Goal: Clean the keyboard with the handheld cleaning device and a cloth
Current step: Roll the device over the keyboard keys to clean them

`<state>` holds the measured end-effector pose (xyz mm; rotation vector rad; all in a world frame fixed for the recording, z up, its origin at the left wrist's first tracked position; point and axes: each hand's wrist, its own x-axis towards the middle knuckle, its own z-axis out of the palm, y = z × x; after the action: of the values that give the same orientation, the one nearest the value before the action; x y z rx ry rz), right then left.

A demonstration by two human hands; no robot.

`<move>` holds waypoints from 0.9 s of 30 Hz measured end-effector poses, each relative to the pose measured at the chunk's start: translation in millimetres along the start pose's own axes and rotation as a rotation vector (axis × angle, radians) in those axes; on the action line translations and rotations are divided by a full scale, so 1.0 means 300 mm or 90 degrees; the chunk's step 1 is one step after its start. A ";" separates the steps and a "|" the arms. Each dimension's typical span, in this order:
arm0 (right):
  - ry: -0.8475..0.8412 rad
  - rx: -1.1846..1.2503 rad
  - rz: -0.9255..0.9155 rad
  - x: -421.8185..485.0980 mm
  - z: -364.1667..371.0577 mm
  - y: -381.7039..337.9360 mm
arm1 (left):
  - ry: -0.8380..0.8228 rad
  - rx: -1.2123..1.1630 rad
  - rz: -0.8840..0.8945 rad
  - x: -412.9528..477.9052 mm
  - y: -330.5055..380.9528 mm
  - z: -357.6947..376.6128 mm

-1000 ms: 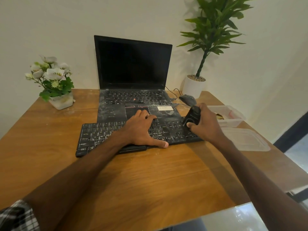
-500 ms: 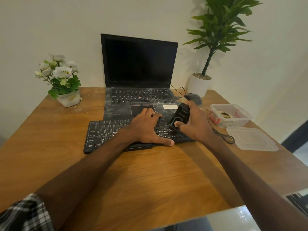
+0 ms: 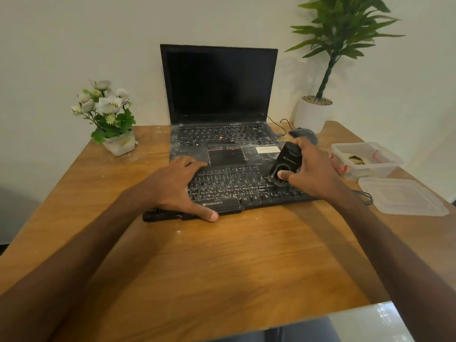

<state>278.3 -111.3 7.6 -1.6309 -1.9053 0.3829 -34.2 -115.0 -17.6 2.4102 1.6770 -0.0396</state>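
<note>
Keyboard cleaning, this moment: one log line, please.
left hand flat on keyboard, steadying | right hand grips cleaning device | brush end on right-side keys | dust visible | cloth not seen

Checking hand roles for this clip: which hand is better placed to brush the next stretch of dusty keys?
The right hand. It grips the cleaning device with the brush end down on the keyboard's right side. The left hand lies flat on the left part, holding it steady.

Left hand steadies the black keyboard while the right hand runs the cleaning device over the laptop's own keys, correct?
Not quite. In the head view the right hand holds the cleaning device on the black keyboard, not the laptop; the left hand steadies it.
</note>
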 end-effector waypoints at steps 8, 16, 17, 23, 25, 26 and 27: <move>-0.015 -0.004 0.004 -0.002 0.037 -0.036 | 0.038 -0.027 -0.006 -0.047 -0.065 0.010; -0.046 0.108 0.022 0.005 0.080 -0.069 | 0.058 -0.022 0.002 -0.046 -0.078 0.022; -0.049 0.150 0.039 0.010 0.072 -0.069 | 0.059 -0.023 0.003 -0.046 -0.079 0.022; 0.030 0.049 0.027 0.064 0.012 -0.080 | 0.055 -0.039 0.001 -0.055 -0.080 0.029; 0.001 0.013 0.004 0.054 0.030 -0.075 | 0.056 -0.042 0.002 -0.054 -0.083 0.031; -0.008 0.000 -0.011 0.044 0.046 -0.070 | 0.056 -0.042 0.002 -0.053 -0.083 0.030; -0.011 -0.006 -0.027 0.034 0.061 -0.070 | 0.056 -0.042 0.001 -0.051 -0.084 0.031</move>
<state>249.9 -103.0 7.9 -1.5953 -1.9534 0.3717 -62.2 -122.5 -28.3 2.3976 1.6847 0.1221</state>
